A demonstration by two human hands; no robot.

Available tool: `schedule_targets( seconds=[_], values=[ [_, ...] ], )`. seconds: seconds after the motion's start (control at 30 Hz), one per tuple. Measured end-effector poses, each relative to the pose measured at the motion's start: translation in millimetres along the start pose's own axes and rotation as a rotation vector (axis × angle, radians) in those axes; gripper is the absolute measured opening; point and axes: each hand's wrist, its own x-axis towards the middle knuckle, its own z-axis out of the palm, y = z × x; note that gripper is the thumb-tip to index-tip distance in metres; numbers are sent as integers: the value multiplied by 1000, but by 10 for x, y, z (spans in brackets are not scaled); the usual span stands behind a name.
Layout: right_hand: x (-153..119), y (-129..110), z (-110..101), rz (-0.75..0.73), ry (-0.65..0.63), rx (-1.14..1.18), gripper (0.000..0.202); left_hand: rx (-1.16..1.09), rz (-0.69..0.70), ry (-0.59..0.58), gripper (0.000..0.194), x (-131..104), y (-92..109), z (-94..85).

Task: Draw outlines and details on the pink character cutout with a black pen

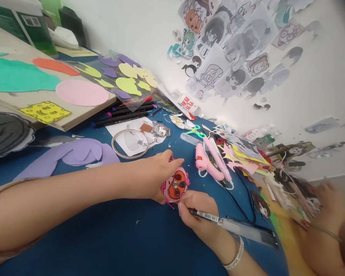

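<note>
A small pink cutout [176, 185] with an orange face drawn on it is gripped between the fingers of my left hand [161, 174], above the blue table. My right hand [198, 212] is closed round a pen [208, 216] with a clear barrel and a barcode label. The pen's front end points toward the cutout's lower edge; its tip is hidden near my fingers. Beyond my left hand a round ring [130, 156] lies partly over a white sheet [112, 132] with grey drawings.
Pink glue gun [202, 161], teal scissors [197, 131] and black markers [122, 119] lie beyond my hands. Purple paper [74, 155] and a board [86, 115] with cutouts are at left. Another person's blurred arm [319, 245] is at right.
</note>
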Motion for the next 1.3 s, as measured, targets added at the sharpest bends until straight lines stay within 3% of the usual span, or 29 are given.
schedule_targets(
  seconds=[0.4, 0.57, 0.73, 0.87, 1.07, 1.23, 1.3],
  values=[
    [50, 45, -53, 9, -5, 7, 39, 9, 22, 34, 107, 13, -54, 52],
    [-81, 50, 0, 69, -23, 1, 25, 5, 3, 12, 106, 9, -38, 29],
    [-87, 30, -10, 78, -33, -25, 24, 0, 4, -16, 110, 18, -25, 26],
    [97, -123, -47, 12, 56, -41, 41, 16, -31, -47, 110, -26, 48, -10],
    [264, -265, 15, -115, 327, -28, 50, -3, -64, -67, 85, -112, 154, -113],
    [308, -260, -41, -30, 481, 37, 38, -39, -54, -47, 75, -131, 102, -123],
    [359, -364, -124, -95, 487, 19, 33, -44, -23, -20, 71, -118, 60, -105]
  ],
)
